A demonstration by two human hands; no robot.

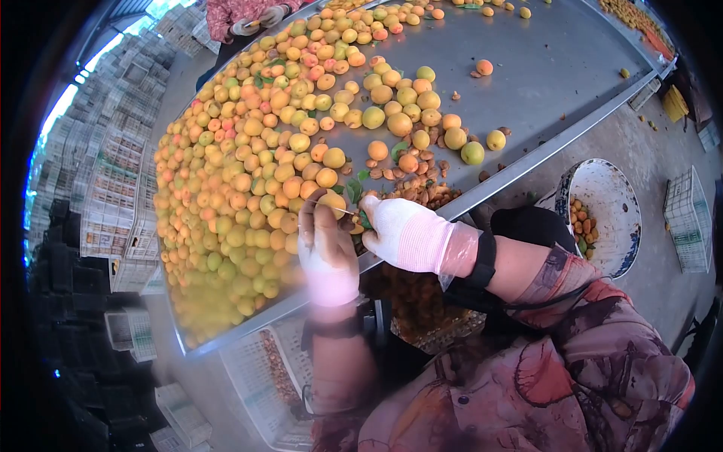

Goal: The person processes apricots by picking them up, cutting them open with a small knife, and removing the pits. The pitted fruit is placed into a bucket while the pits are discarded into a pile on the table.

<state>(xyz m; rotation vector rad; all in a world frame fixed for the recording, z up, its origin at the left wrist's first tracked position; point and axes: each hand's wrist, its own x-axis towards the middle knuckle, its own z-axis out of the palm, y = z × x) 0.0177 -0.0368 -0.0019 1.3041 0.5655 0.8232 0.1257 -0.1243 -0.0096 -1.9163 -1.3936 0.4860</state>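
Observation:
My left hand (328, 252), in a white glove with bare-looking fingertips, is closed around a yellow-orange apricot (332, 202) at the table's near edge. In my right hand (399, 230), also gloved in white, is a small tool with a green handle (364, 219). Its thin tip points left and meets the apricot's side; the exact kind of tool is hidden by my fingers. A big heap of apricots (233, 173) spreads just beyond and left of my hands. Apricot pits (422, 183) lie in a pile right behind my right hand.
The metal table (527, 83) has a raised rim. Below its right side stands a white bucket (614, 196) with fruit pieces inside. Plastic crates (113, 196) are stacked at left, and another crate (689, 218) stands at right. Another person's gloved hands (260, 21) are across the table.

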